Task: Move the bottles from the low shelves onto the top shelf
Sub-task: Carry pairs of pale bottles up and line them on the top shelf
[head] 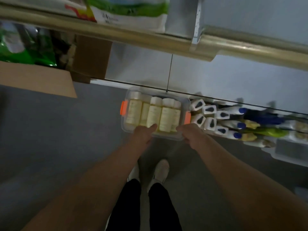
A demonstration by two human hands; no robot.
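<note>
A clear plastic bin (166, 136) with orange clips stands low down near the floor, at the foot of the wall. Several pale yellow bottles (154, 114) with white caps lie in it side by side. My left hand (143, 133) grips the bin's near rim at the left, thumb over the edge. My right hand (191, 133) grips the same rim at the right. Both arms reach straight down. A shelf edge (133, 37) crosses the top of the view.
White spray bottles (210, 117) and blue-capped bottles (240, 125) lie in rows right of the bin. A cardboard box (38, 79) and green bags (25, 47) sit at the left. White bags (130, 12) stand on the upper shelf. My feet (160, 170) stand on grey floor.
</note>
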